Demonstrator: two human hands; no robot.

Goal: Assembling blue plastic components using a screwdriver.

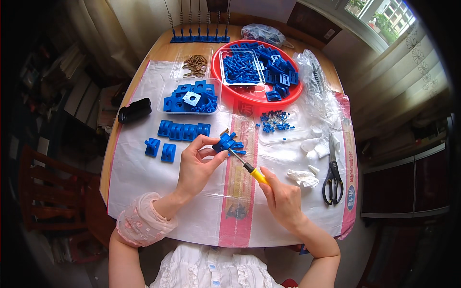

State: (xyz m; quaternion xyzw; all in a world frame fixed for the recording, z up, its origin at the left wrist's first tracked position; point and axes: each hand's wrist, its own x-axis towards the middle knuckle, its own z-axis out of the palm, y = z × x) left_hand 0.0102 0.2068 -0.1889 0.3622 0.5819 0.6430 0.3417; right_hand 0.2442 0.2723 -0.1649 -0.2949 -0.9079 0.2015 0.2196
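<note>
Between the thumb and fingers of my left hand (pixel 199 161) is a small blue plastic part (pixel 223 143), with a brass-coloured screw (pixel 224 131) sticking up at its far side. My right hand (pixel 282 199) grips a screwdriver (pixel 259 175) with a yellow and black handle. Its metal shaft reaches up and left to the blue part, and the tip seems to touch it, though the exact contact is too small to make out. Several blue pegs (pixel 238 145) show just right of the held part. Left of my left hand stand a row of blue clamp-like parts (pixel 184 131) and two single ones (pixel 168 152).
A clear box of blue plates (pixel 214 109), a tray of brass screws (pixel 195 66) and a red basin of blue parts (pixel 298 94) stand farther back. Small blue and silver bits (pixel 276 121) lie right. Black scissors (pixel 332 185), crumpled tissue (pixel 303 178) and a black case (pixel 135 111) lie around.
</note>
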